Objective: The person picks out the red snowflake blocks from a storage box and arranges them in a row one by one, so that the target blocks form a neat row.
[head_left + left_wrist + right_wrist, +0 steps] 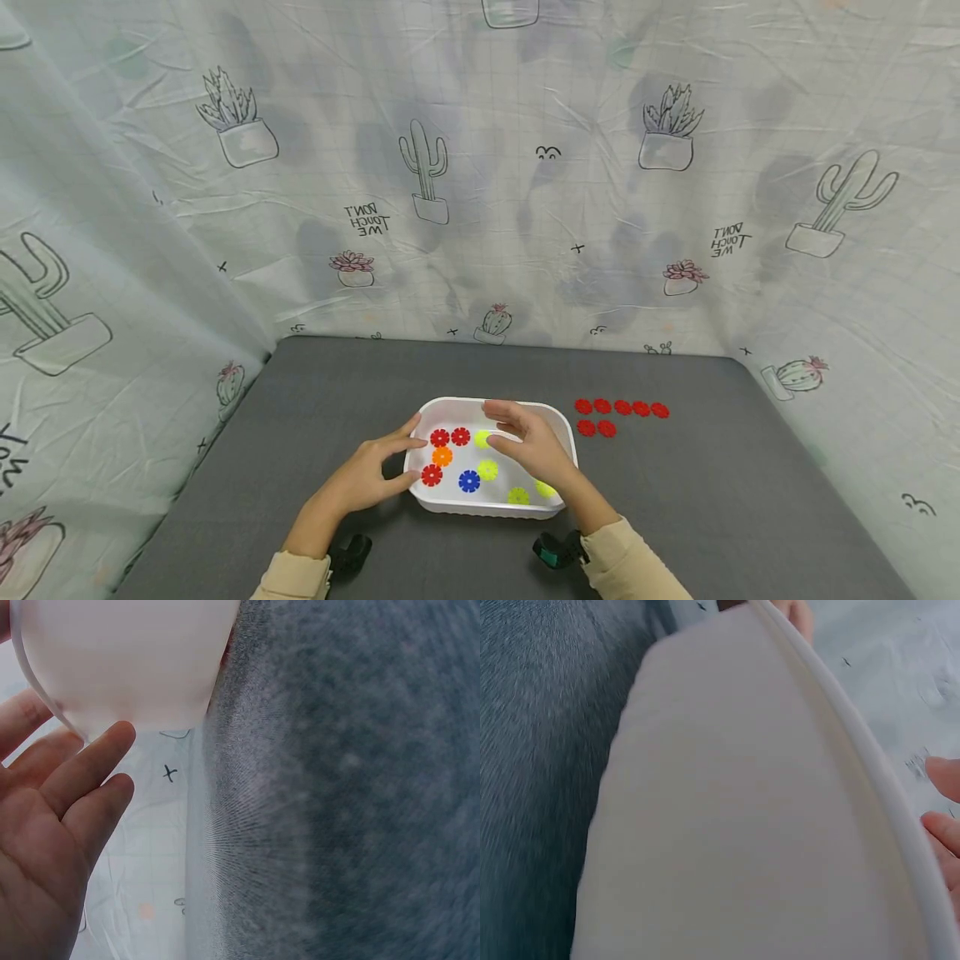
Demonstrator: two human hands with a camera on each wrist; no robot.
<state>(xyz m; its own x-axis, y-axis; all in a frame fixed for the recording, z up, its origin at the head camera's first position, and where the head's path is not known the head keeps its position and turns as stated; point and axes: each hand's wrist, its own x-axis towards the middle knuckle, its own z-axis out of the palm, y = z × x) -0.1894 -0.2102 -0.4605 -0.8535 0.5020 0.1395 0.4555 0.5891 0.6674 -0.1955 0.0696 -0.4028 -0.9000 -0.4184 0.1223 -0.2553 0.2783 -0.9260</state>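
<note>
A white plastic tray (pixel 495 509) stands on the table, with red, orange, blue and yellow snowflake-shaped plastic discs inside. At its left end is my left hand (pixel 367 473), fingers spread and touching the rim. In the left wrist view, the fingers (pixel 97 761) look nearly straight, some outside the tray wall. My right hand (pixel 534 446) hovers over the tray's right half, thumb and fingers apart, nothing visible between them. Below it lie yellow discs (pixel 487 470); a blue disc (pixel 468 481) is near the middle. Red discs (pixel 439 437) and an orange disc (pixel 442 456) lie near the left hand.
Right of the tray, several red discs (pixel 622 407) lie in two rows on the dark grey table (pixel 735 500). A pale curtain printed with cacti (pixel 525 208) hangs behind and on both sides. Black wrist straps (pixel 555 550) sit below the hands.
</note>
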